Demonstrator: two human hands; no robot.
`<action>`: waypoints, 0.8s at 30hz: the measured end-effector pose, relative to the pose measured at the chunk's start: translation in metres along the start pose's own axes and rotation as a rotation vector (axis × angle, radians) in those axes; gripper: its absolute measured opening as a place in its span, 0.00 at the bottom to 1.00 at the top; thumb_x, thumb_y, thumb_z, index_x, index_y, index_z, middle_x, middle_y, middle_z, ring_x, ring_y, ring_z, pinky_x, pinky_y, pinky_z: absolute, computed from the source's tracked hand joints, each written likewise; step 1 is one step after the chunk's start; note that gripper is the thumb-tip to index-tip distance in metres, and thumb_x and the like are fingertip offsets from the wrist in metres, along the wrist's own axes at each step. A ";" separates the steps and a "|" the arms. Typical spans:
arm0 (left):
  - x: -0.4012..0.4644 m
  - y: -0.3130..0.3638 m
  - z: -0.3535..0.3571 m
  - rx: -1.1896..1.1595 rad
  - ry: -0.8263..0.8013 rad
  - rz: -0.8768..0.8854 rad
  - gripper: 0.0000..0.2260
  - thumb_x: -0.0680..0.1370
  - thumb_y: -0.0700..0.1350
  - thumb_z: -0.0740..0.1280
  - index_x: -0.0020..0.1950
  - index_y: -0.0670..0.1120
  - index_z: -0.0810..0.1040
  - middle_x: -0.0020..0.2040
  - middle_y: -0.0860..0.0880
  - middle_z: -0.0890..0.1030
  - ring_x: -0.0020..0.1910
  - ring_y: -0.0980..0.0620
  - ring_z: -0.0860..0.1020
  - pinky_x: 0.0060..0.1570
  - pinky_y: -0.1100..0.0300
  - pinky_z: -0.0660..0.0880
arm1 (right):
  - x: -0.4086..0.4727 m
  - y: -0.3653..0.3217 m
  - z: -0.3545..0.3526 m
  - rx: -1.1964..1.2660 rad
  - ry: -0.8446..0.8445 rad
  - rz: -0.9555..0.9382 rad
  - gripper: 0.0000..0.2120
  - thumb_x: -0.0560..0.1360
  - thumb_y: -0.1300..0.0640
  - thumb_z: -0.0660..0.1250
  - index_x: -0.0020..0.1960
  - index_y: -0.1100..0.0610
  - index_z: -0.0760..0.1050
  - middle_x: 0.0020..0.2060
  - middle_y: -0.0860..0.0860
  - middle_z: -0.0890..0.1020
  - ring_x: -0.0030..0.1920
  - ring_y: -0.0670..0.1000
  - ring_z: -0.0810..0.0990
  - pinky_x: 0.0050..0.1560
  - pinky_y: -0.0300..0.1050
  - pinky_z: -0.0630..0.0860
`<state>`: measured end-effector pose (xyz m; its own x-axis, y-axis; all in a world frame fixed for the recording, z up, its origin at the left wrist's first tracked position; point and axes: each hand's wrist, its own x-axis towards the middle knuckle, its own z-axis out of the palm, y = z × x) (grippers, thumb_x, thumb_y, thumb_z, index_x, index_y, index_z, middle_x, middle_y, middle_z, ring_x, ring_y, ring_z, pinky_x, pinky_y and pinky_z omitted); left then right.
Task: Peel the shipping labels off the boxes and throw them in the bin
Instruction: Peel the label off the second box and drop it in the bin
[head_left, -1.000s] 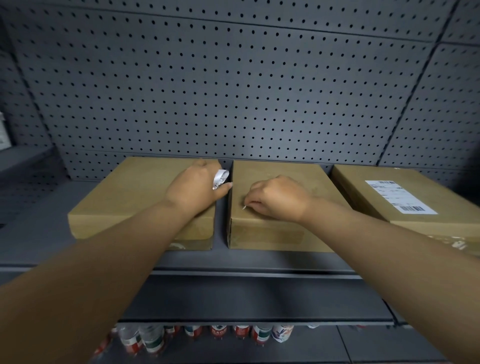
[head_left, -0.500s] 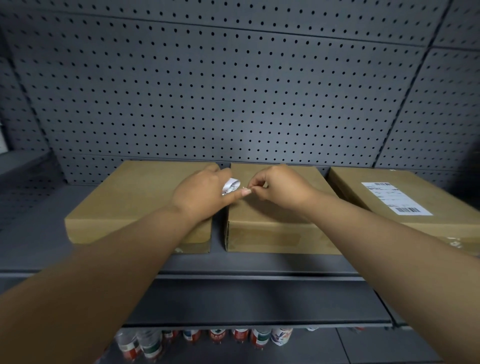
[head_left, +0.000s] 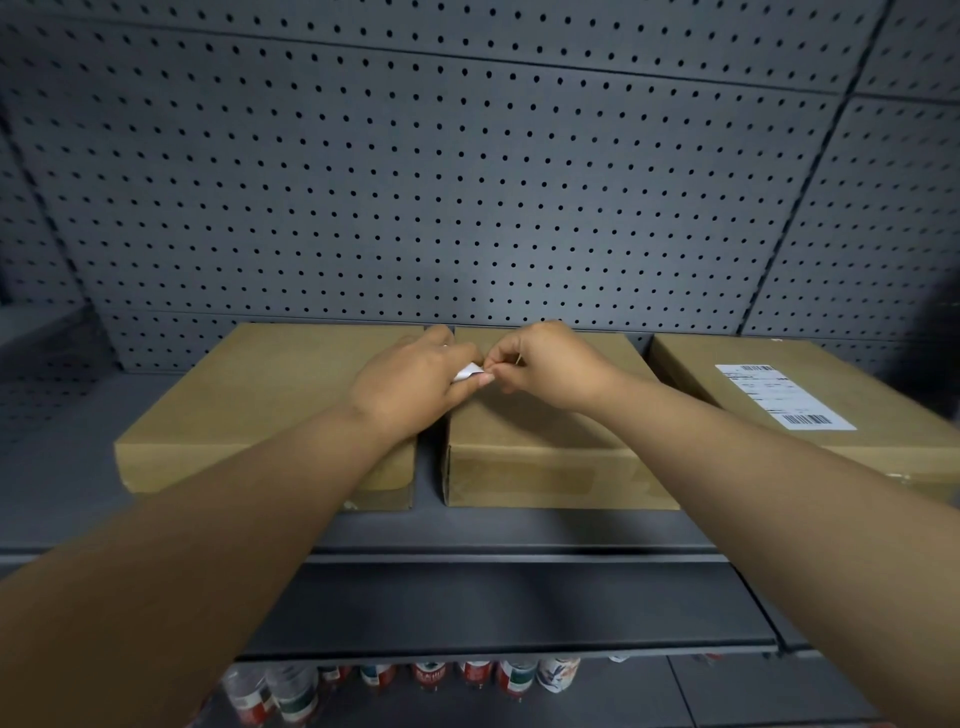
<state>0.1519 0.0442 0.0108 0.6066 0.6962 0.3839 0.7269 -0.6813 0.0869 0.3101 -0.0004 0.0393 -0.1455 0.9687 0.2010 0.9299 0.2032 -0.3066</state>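
Head view. Three flat cardboard boxes lie side by side on a dark grey shelf (head_left: 519, 530), backed by a perforated grey panel (head_left: 467, 182).

The left box (head_left: 260, 405) and the middle box (head_left: 545, 441) show bare tops. The right box (head_left: 810, 410) carries a white shipping label (head_left: 784, 396) with printed text and barcodes, lying flat on its top face.

Both hands meet above the gap between the left and middle boxes, at the rear portion of their tops. The left hand (head_left: 415, 374) is curled, fingers and thumb closed on a crumpled white label piece (head_left: 467, 372); only a small part of the paper shows between the fingers. The right hand (head_left: 550, 364) is also curled, its thumb and forefinger pressed together at the edge of that same paper, just beside the left thumb. Whether the paper is clear of the middle box cannot be told.

Both bare forearms reach in from the bottom corners of the frame.

Below the shelf, a row of bottles (head_left: 431, 673) with red, white and green wrappers stands on a lower level, partly cut off by the shelf's front edge.
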 end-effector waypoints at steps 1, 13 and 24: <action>0.000 0.000 0.000 0.000 0.001 0.001 0.17 0.78 0.59 0.56 0.58 0.50 0.75 0.52 0.46 0.74 0.46 0.49 0.73 0.40 0.59 0.64 | 0.001 -0.001 0.000 -0.002 0.001 -0.001 0.08 0.76 0.59 0.64 0.48 0.55 0.82 0.39 0.52 0.85 0.45 0.53 0.82 0.52 0.48 0.79; 0.005 -0.005 -0.002 -0.013 0.007 -0.027 0.08 0.78 0.44 0.62 0.57 0.48 0.75 0.59 0.46 0.73 0.52 0.44 0.74 0.40 0.58 0.62 | 0.010 0.000 0.005 0.064 0.061 0.019 0.08 0.78 0.58 0.63 0.49 0.57 0.80 0.41 0.54 0.86 0.35 0.45 0.74 0.37 0.33 0.67; 0.011 -0.024 -0.002 0.044 0.091 -0.177 0.09 0.78 0.45 0.60 0.52 0.43 0.76 0.53 0.41 0.74 0.48 0.40 0.75 0.39 0.53 0.71 | 0.003 -0.010 0.041 -0.101 -0.081 -0.023 0.08 0.75 0.55 0.64 0.49 0.60 0.78 0.47 0.55 0.77 0.48 0.54 0.76 0.52 0.44 0.73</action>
<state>0.1409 0.0678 0.0145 0.4378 0.7794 0.4482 0.8340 -0.5383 0.1214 0.2869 0.0065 0.0049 -0.1902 0.9732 0.1295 0.9546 0.2141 -0.2070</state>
